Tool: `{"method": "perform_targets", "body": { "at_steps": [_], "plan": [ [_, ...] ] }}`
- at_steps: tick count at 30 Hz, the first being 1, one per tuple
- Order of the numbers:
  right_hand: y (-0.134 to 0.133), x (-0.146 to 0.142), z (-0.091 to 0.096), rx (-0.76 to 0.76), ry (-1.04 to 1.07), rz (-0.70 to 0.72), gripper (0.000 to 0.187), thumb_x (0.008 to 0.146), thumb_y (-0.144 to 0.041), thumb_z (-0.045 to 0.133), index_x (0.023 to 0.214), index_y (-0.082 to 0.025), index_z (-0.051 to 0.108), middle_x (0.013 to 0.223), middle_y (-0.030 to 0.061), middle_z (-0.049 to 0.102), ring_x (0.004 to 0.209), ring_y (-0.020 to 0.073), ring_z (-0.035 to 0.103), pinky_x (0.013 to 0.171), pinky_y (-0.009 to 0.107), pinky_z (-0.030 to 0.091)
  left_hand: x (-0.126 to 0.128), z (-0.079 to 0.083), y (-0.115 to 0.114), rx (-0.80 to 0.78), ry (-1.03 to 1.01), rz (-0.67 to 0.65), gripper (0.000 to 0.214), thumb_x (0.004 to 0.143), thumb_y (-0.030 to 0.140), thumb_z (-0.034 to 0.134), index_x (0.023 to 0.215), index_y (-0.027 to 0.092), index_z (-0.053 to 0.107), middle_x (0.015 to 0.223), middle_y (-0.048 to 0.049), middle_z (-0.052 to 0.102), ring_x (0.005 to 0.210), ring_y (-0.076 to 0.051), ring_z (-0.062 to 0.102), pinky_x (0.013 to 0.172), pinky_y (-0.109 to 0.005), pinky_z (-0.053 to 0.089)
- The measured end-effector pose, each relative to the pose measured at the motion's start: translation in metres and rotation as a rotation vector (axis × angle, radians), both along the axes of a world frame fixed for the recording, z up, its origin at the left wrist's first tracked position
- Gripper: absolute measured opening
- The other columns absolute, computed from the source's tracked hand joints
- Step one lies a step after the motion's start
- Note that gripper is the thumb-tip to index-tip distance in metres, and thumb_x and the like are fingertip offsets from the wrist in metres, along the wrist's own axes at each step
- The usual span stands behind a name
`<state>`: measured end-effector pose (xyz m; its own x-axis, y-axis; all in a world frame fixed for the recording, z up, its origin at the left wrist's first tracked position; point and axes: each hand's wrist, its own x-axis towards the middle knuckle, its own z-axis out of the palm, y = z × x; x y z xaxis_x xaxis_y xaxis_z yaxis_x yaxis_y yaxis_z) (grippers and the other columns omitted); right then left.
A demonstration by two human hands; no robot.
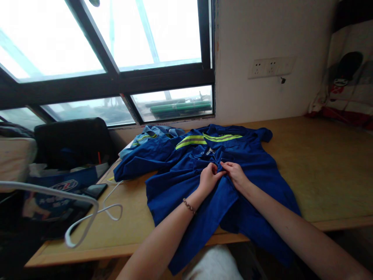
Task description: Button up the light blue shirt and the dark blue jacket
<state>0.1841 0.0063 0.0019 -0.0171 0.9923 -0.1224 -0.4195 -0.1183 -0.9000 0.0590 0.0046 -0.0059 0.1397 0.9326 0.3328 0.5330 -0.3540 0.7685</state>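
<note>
A blue work jacket [256, 175] with yellow-green and grey reflective stripes lies spread on the wooden table, its lower hem hanging over the front edge. My left hand [210, 177] pinches the front placket near the middle of the jacket. Close beside it, my right hand [234, 175] grips the placket's other side with thumb and fingertips. Both hands are closed on the cloth and nearly touch. A button shows on the placket just above them; whatever lies between the fingertips is hidden. A beaded bracelet [189, 206] circles my left wrist.
Lighter blue folded clothing [140, 140] lies behind the left sleeve. A white cable [96, 206] loops over the left of the table [305, 167]. Left of it stand a black chair [75, 144] and a printed bag [64, 190]. Window and wall sockets [272, 67] are behind.
</note>
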Motion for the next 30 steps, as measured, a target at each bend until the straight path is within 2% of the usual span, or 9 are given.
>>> {"method": "perform_targets", "body": {
  "at_steps": [5,9,12,14,18,21,23,26,30],
  "plan": [
    [0.004,0.001,-0.001,-0.039,0.119,-0.027,0.026,0.048,-0.035,0.075,0.053,-0.015,0.058,0.051,-0.0023,0.057,0.049,0.0087,0.05,0.053,0.022,0.038,-0.002,-0.001,0.003,-0.062,-0.106,-0.142,0.032,0.06,0.041,0.066,0.068,0.016,0.047,0.062,0.0038,0.048,0.055,-0.009,0.043,0.052,-0.021,0.032],
    [0.005,0.0,0.001,-0.042,0.138,-0.046,0.025,0.048,-0.033,0.075,0.053,-0.015,0.058,0.053,-0.0014,0.059,0.05,0.0098,0.052,0.054,0.023,0.041,-0.001,-0.001,0.002,-0.085,-0.189,-0.187,0.031,0.06,0.039,0.066,0.068,0.015,0.047,0.062,0.0037,0.047,0.055,-0.008,0.041,0.052,-0.02,0.032],
    [0.008,0.006,0.005,-0.027,0.145,-0.12,0.024,0.048,-0.032,0.074,0.054,-0.016,0.057,0.053,-0.0014,0.059,0.049,0.0107,0.052,0.052,0.024,0.042,-0.003,0.004,0.004,-0.092,-0.227,-0.199,0.03,0.062,0.039,0.065,0.065,0.016,0.046,0.06,0.0039,0.045,0.055,-0.008,0.041,0.051,-0.02,0.032],
    [0.012,0.015,0.007,-0.022,0.149,-0.23,0.023,0.049,-0.031,0.073,0.055,-0.017,0.056,0.053,-0.0025,0.059,0.046,0.0104,0.051,0.048,0.023,0.042,-0.01,0.009,0.008,-0.063,-0.187,-0.079,0.029,0.065,0.04,0.061,0.063,0.016,0.045,0.058,0.0042,0.044,0.054,-0.009,0.041,0.051,-0.02,0.032],
    [0.022,0.036,0.01,-0.021,0.072,-0.501,0.024,0.049,-0.03,0.072,0.053,-0.018,0.052,0.042,-0.0069,0.049,0.036,0.0069,0.041,0.035,0.02,0.031,-0.036,0.02,0.022,-0.072,0.053,0.323,0.02,0.067,0.033,0.058,0.063,0.018,0.046,0.057,0.0031,0.047,0.055,-0.011,0.045,0.051,-0.022,0.031],
    [0.026,0.043,0.01,0.045,-0.032,-0.551,0.024,0.051,-0.033,0.07,0.052,-0.017,0.053,0.037,-0.0072,0.045,0.033,0.0063,0.038,0.032,0.019,0.029,-0.048,0.029,0.022,-0.121,0.267,0.396,0.01,0.066,0.023,0.059,0.069,0.019,0.051,0.063,0.0006,0.052,0.059,-0.014,0.05,0.052,-0.023,0.033],
    [0.026,0.044,0.011,0.066,-0.1,-0.544,0.025,0.052,-0.036,0.069,0.053,-0.017,0.055,0.038,-0.0061,0.047,0.033,0.0074,0.04,0.032,0.021,0.031,-0.044,0.036,0.015,0.018,0.35,0.413,0.016,0.067,0.016,0.055,0.082,0.019,0.053,0.078,-0.0031,0.054,0.067,-0.016,0.053,0.056,-0.025,0.037],
    [0.026,0.044,0.011,0.039,-0.175,-0.554,0.026,0.051,-0.039,0.069,0.055,-0.017,0.056,0.04,-0.0048,0.05,0.035,0.0093,0.044,0.034,0.022,0.035,-0.027,0.046,-0.003,0.306,0.336,0.254,0.024,0.074,0.014,0.048,0.097,0.02,0.051,0.096,-0.0063,0.051,0.079,-0.016,0.053,0.065,-0.026,0.041],
    [0.026,0.044,0.01,0.036,-0.2,-0.542,0.028,0.051,-0.04,0.069,0.057,-0.017,0.056,0.042,-0.004,0.052,0.037,0.0108,0.047,0.035,0.023,0.038,-0.005,0.052,-0.025,0.429,0.353,-0.114,0.016,0.079,0.032,0.049,0.09,0.021,0.055,0.094,-0.0051,0.053,0.085,-0.017,0.05,0.076,-0.03,0.04]
  ]
}}
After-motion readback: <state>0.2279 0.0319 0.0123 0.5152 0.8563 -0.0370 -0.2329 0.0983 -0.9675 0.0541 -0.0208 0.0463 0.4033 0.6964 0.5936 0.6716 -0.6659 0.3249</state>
